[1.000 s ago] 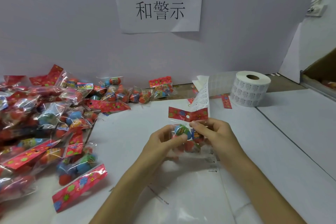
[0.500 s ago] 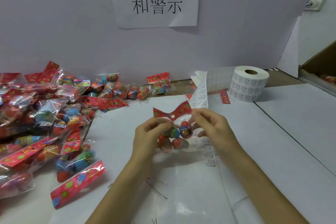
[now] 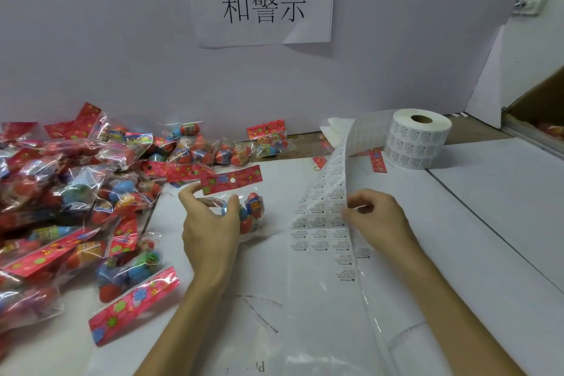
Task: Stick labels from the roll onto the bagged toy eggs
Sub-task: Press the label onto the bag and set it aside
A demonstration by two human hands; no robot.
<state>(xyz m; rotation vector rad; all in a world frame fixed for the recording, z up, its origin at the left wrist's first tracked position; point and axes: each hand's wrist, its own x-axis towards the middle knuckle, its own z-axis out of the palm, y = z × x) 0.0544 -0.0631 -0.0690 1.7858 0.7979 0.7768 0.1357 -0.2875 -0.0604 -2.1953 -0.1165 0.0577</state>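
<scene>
Head view: bag (image 3: pixel 231 182) of eggs (image 3: pixel 254 204) near the tabletop's (image 3: pixel 473 223) middle, gripped by curled left hand (image 3: pixel 207 223); right hand (image 3: pixel 378 220) pinches label strip (image 3: pixel 323 207) from far-edge roll (image 3: pixel 418 140)

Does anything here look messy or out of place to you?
Mildly. A loose red header card lies beside the label roll with no bag visible on it. The wall sign has its lower right corner lifting. The bagged eggs sprawl in an unsorted heap on the left.
</scene>
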